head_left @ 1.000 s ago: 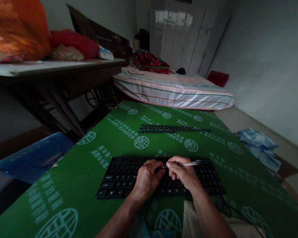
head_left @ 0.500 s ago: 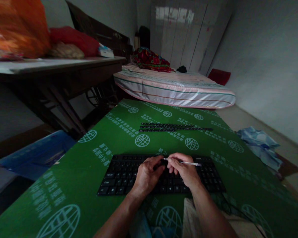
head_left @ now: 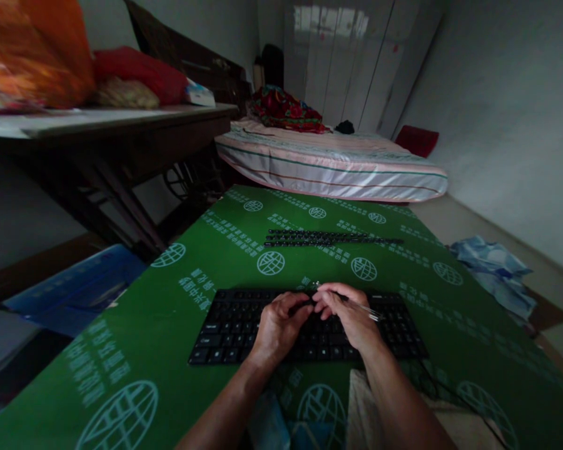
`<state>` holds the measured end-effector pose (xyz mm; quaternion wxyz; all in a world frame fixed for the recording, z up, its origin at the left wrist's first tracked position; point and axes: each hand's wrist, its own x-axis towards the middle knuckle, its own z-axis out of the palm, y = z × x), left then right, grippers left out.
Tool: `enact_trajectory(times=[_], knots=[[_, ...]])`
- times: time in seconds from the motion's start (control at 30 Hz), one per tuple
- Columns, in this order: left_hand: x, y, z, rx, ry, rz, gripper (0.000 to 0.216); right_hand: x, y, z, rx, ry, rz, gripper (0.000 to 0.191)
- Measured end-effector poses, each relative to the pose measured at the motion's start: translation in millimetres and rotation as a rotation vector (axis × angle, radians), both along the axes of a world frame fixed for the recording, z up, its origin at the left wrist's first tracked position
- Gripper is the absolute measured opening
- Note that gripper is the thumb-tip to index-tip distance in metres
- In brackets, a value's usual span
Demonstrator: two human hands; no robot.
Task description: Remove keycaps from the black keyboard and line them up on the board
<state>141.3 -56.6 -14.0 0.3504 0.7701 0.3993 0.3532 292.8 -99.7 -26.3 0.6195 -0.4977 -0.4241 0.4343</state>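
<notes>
A black keyboard (head_left: 216,340) lies flat on the green table, with both my hands over its middle. My left hand (head_left: 281,322) is closed, its thumb and fingertips pinched together above the keys. Whatever is in that pinch is too small and dark to make out. My right hand (head_left: 349,312) is closed round a slim silver metal tool (head_left: 371,314), which slants through the fingers. One end of the tool shows past the fingertips, and its thin, forked-looking other end sticks out to the right. Both hands' fingertips are close together.
Rows of small black keys (head_left: 304,239) lie farther back on the green table (head_left: 225,256). A cable (head_left: 450,390) runs from the keyboard's right side. Beyond stands a bed (head_left: 328,159); a side table (head_left: 136,122) with bags is at left, a blue container (head_left: 84,287) below.
The silver tool has swung in my right hand, its near-finger end now pointing up and away. The right fingers have shifted round it. My left hand stays pinched in nearly the same place.
</notes>
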Motion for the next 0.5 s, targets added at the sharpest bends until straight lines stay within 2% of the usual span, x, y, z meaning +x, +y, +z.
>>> enact_trajectory(times=[0.17,0.37,0.5], knots=[[0.9,-0.2,-1.6,-0.067,-0.059,0.037,0.018,-2.5,-1.3,5.4,-0.014,0.062,-0.006,0.034],[2.0,0.8,-4.8,-0.105,-0.093,0.067,0.017,-3.2,-2.6,11.5,-0.056,0.119,0.005,0.06],[1.9,0.6,-5.1,-0.109,-0.086,0.075,0.018,-3.2,-3.7,9.5,-0.051,0.089,0.018,0.058]])
